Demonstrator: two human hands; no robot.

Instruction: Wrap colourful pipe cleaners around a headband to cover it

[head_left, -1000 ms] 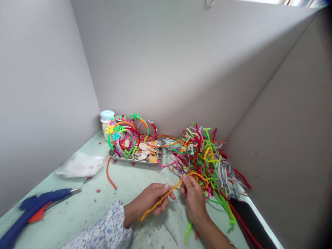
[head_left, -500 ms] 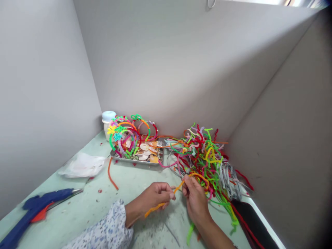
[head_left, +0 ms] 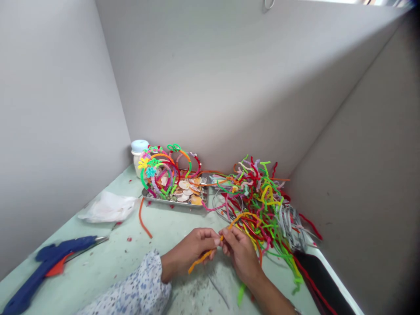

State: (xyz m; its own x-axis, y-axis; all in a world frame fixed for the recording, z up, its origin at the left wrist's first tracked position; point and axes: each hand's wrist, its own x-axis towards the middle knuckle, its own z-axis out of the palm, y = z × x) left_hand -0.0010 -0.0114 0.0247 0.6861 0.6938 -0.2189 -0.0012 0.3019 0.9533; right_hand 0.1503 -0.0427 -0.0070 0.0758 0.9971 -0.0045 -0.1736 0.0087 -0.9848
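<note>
An orange pipe cleaner (head_left: 198, 261) runs through both of my hands. My left hand (head_left: 196, 248) pinches it, and one end sticks out below those fingers, pointing down and left. Close beside, my right hand (head_left: 241, 251) is closed on the same pipe cleaner; the far part arches up over it and to the right. The fingertips of the two hands nearly meet. Just beyond my right hand lies a tangled heap of coloured pipe cleaners (head_left: 267, 210).
A metal tray (head_left: 173, 204) with shell-like pieces and pipe-cleaner headbands stands at the back, near a jar (head_left: 139, 164) with a blue lid. On the left lie a blue glue gun (head_left: 49, 264) and a white plastic bag (head_left: 110, 207). A grey partition (head_left: 210, 87) closes the back.
My right hand has moved left, closer to my left hand, along the orange pipe cleaner. Both hands keep hold of it. The whole view has shifted slightly.
</note>
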